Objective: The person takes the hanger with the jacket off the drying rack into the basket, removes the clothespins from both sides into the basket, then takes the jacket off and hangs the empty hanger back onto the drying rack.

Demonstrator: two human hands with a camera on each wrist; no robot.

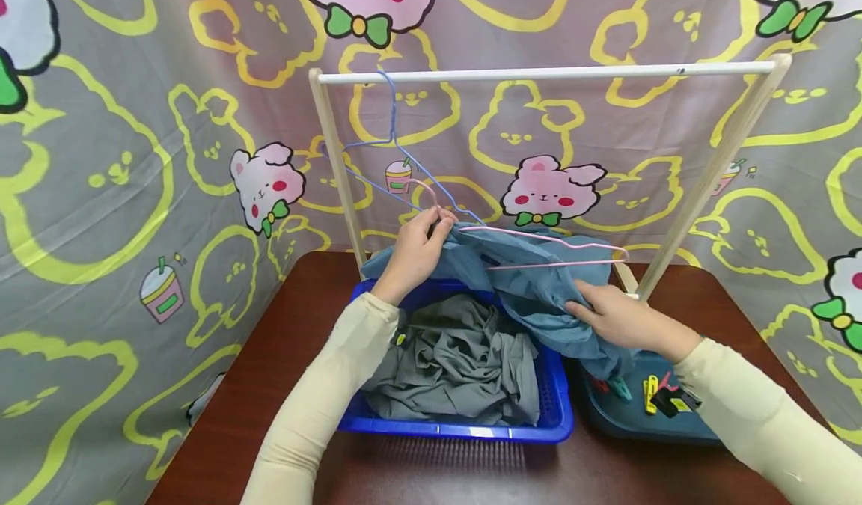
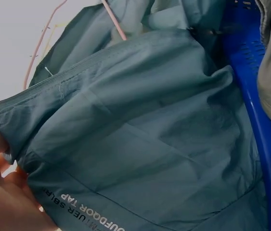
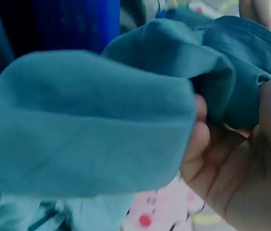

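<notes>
My left hand pinches the neck of a pink clothes hanger together with the edge of a blue garment. In the left wrist view the fingers hold a corner of the garment, which has printed lettering on it. Lower on the right, my right hand grips bunched cloth of the same garment. The hanger's right arm lies over the cloth, and its left part is hidden. Seen from the right wrist, a fold of the garment hangs from the curled fingers.
A blue hanger hangs from the white rod of a wooden rack. Below the garment stands a blue basket with grey-green clothing in it. At right, a dark tray holds coloured clips.
</notes>
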